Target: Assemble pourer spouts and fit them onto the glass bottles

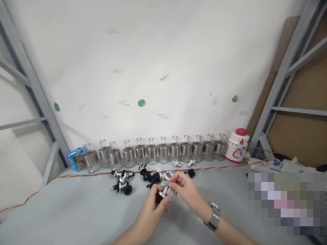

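left hand (pixel 152 206) is closed on one silver-black fitting (pixel 162 193), near centre | right hand (pixel 187 190) pinches its far end | from here, work seems unfinished: other fittings (pixel 124 177) lie loose, far bottles (pixel 163 149) stand open

Twelve, yes, twelve glass bottles (pixel 163 149) in the line-up! Three green patches (pixel 141 102) on the wall, one blue box (pixel 76 159) at one end, one red-topped jar (pixel 237 147) at the other. Down to the hands: two of them, one left hand (pixel 150 207), one right hand (pixel 190 192), sharing one silver-and-black fitting (pixel 165 190)! One watch (pixel 214 217) on the wrists. And the loose fittings (pixel 127 189)? Too tangled and partly hidden for an exact count!
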A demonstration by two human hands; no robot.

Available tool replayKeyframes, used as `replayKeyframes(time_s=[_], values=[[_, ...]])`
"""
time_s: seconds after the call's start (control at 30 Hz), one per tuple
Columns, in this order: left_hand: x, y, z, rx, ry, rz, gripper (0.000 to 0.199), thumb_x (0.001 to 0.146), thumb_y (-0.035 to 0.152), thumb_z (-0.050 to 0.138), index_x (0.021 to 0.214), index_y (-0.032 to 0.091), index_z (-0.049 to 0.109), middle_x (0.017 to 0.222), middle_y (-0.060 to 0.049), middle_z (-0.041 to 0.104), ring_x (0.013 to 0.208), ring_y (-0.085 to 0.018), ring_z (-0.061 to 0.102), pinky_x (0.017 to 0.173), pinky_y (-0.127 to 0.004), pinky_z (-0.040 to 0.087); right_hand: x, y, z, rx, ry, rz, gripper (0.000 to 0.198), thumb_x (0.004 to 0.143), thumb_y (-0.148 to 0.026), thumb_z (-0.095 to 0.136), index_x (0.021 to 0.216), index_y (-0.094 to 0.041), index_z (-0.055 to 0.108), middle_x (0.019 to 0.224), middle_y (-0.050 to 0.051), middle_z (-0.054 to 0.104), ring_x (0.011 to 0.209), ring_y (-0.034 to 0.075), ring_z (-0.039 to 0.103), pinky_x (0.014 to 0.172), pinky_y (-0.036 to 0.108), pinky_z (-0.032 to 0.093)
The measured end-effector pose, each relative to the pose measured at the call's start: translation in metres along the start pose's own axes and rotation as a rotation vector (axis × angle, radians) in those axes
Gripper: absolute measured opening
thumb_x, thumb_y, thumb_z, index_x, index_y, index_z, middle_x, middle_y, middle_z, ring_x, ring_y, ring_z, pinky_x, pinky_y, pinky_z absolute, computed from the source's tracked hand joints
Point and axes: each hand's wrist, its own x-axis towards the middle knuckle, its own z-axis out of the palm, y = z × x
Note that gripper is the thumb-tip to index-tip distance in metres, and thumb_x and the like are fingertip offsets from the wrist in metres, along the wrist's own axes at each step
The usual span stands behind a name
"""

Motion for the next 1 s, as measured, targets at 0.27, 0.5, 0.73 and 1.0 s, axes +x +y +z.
replayKeyframes(time_s=[0.27,0.5,0.73,1.0], values=[[-0.001,0.000,-0.001,0.032,-0.012,0.041,0.027,0.076,0.043,0.050,0.085,0.019,0.043,0.061,0.003,0.050,0.047,-0.010,0.046,0.045,-0.021,0.035,0.001,0.000,-0.003,0.074,-0.095,0.008,0.031,0.065,-0.038,0.068,0.077,-0.019,0.046,0.056,-0.007,0.050,0.046,0.008,0.045,0.046,0.021,0.036],[0.001,-0.004,-0.006,0.119,0.040,0.148,0.023,0.072,0.035,0.058,0.087,0.018,0.054,0.079,-0.004,0.057,0.068,-0.017,0.051,0.060,-0.025,0.039,0.001,-0.004,-0.008,0.094,-0.201,0.017,0.039,0.064,-0.037,0.069,0.087,-0.021,0.042,0.055,-0.010,0.047,0.044,0.007,0.042,0.042,0.019,0.033],[-0.003,-0.003,-0.005,0.069,0.024,0.135,0.023,0.074,0.035,0.055,0.091,0.018,0.052,0.082,-0.005,0.058,0.072,-0.017,0.052,0.064,-0.026,0.040,0.000,-0.004,-0.005,0.022,-0.192,0.010,0.038,0.065,-0.040,0.067,0.088,-0.020,0.044,0.056,-0.009,0.048,0.043,0.006,0.042,0.041,0.019,0.032],[0.012,0.016,-0.016,-0.146,0.231,-0.109,0.040,0.069,0.054,0.052,0.058,0.020,0.035,0.041,0.007,0.042,0.033,-0.006,0.034,0.033,-0.017,0.021,0.012,-0.019,-0.032,-0.079,0.140,-0.085,0.036,0.076,-0.054,0.047,0.085,-0.020,0.044,0.052,-0.006,0.048,0.042,0.009,0.043,0.042,0.022,0.035]])
